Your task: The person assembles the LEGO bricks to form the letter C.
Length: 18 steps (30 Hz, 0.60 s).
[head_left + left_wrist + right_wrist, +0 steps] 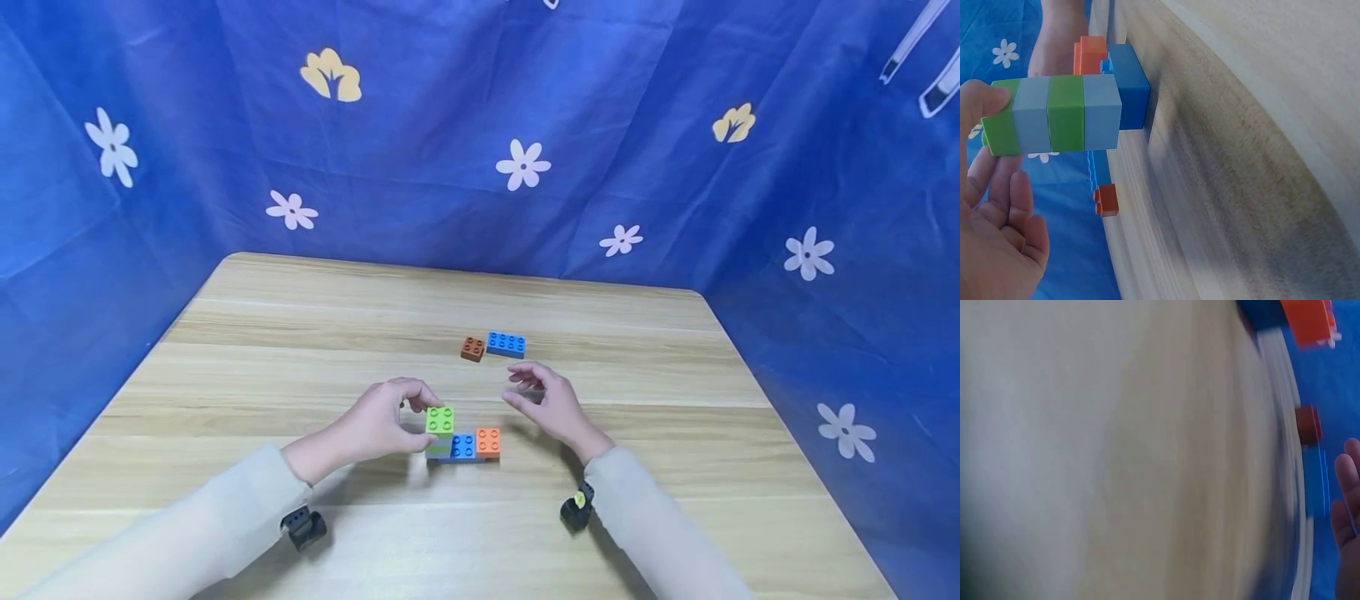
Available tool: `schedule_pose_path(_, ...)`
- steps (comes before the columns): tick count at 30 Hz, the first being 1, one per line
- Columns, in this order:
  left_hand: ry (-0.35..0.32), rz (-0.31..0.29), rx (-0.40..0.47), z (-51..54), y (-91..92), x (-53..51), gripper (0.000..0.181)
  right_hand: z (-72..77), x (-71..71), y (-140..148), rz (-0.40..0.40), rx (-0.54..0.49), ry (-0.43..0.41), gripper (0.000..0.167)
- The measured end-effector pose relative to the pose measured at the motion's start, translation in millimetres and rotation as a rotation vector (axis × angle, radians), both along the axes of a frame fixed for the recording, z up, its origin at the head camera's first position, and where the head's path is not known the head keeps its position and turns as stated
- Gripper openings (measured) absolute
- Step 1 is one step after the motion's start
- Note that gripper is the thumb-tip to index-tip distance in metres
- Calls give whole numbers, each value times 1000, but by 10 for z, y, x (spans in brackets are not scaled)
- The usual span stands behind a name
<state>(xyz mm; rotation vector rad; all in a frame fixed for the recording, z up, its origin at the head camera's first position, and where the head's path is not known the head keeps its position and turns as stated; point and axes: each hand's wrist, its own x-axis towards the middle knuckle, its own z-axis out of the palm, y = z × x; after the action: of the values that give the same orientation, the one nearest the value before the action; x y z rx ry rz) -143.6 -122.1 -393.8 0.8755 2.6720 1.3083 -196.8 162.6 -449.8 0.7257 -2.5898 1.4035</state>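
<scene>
A tower of alternating green and light blue bricks [1066, 114] stands at the left end of a long blue brick [464, 447]. My left hand [381, 421] pinches the tower's top green brick [440, 418] between thumb and fingers. At the other end of the blue brick sits an orange brick [488, 442]. To the right of it, and apart from it, hovers my right hand [553, 406], its fingers loosely bent around nothing. Only some fingertips [1349, 469] of that hand show in the right wrist view, which is blurred.
Farther back on the wooden table [600, 342] lie a small brown brick [472, 348] and a blue eight-stud brick [506, 344], side by side. A blue flowered curtain [435, 125] hangs behind the table and along its sides.
</scene>
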Motion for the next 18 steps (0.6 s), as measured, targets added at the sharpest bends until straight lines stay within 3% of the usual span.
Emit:
schedule_pose_path(10, -13, -4, 6, -10, 1, 1, 35, -32, -270, 225, -129, 90, -45, 52)
schedule_pose_path(18, -11, -3, 8, -3, -3, 0, 35, -61, -464, 238, -186, 139, -89, 58)
